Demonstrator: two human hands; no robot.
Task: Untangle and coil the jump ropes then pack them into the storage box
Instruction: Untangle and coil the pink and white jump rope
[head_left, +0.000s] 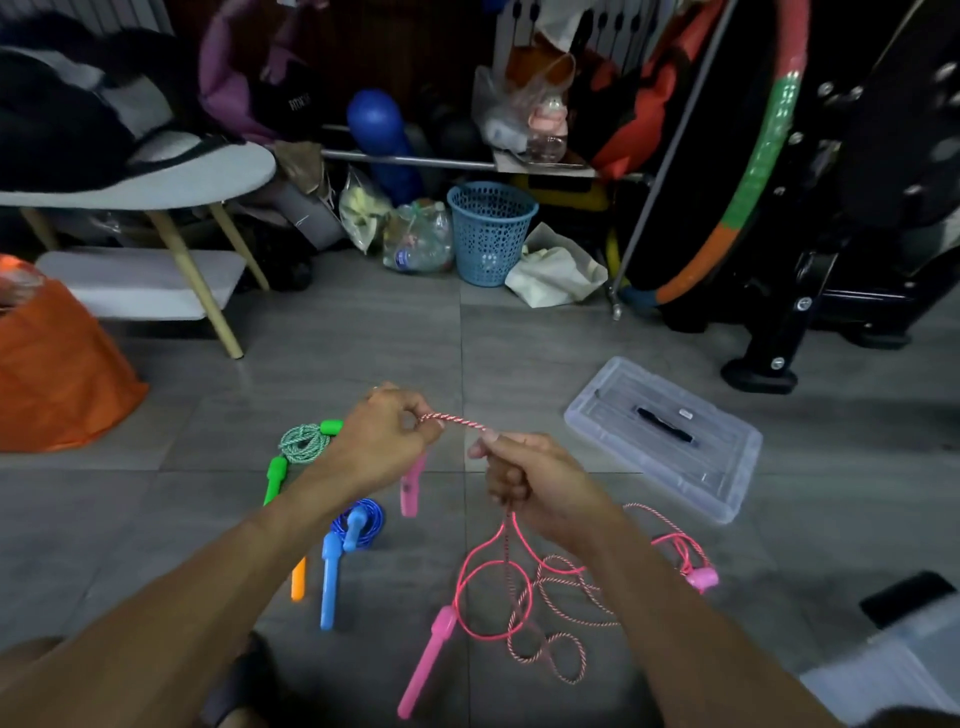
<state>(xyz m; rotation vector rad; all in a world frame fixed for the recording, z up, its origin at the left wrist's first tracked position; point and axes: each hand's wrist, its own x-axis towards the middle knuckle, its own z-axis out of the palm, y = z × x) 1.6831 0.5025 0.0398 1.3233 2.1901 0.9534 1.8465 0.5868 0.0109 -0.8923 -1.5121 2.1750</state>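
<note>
My left hand (387, 434) and my right hand (535, 480) each pinch a red-and-white braided jump rope (460, 422), stretched taut between them above the floor. A pink handle (413, 483) hangs below my left hand. From my right hand the rope drops into a loose tangle (553, 618) with a smooth pink rope, whose pink handles lie at the front (428, 660) and at the right (702, 578). A coiled green rope (304, 444) and a coiled blue rope (358, 522) lie to the left. The clear storage box lid (665, 436) lies at the right.
An orange handle (298, 579) lies by the blue rope's handle. An orange bag (57, 374) stands at the left, a white chair (156, 208) behind it. A blue basket (491, 231), bags and exercise gear (831, 208) line the back. A clear container's corner (893, 670) shows bottom right.
</note>
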